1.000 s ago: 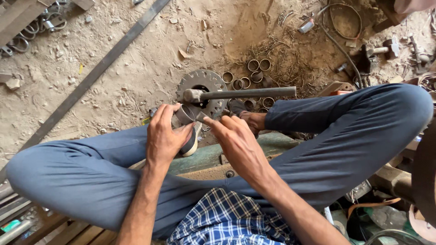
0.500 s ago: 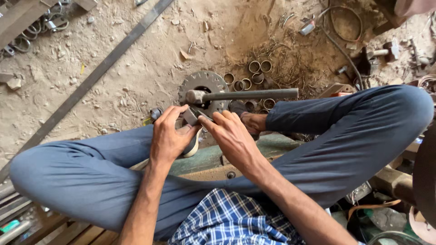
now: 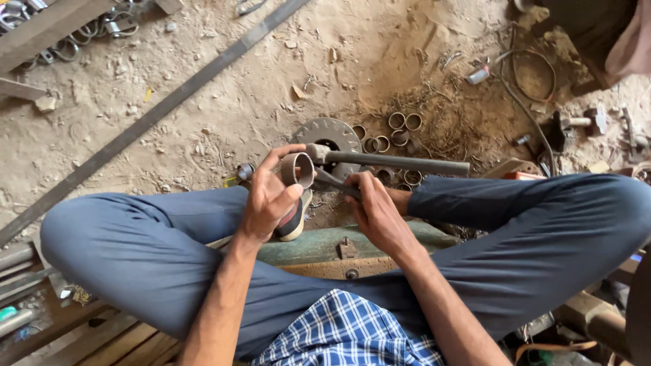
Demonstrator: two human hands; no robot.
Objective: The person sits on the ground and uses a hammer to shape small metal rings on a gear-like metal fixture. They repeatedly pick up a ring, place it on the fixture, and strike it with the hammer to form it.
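I sit cross-legged in blue trousers on a green metal base (image 3: 319, 245). My left hand (image 3: 268, 200) holds a short metal ring (image 3: 297, 169) upright, its open end facing me. My right hand (image 3: 376, 210) grips the dark lower lever (image 3: 332, 183) of a bending tool. The tool's long grey handle (image 3: 400, 163) runs to the right from a pivot just beside the ring. Behind the pivot lies a round toothed metal disc (image 3: 329, 135) on the sandy ground.
Several finished metal rings (image 3: 397, 125) lie in the dirt beyond the disc. A long flat steel bar (image 3: 156, 112) crosses the ground diagonally at left. More rings and bars sit at the top left (image 3: 61, 34). A cable loop (image 3: 529, 74) and a hammer-like tool (image 3: 576, 123) lie at right.
My left hand has lifted the ring up off the tool and turned its opening toward me. My right hand stays on the lower lever.
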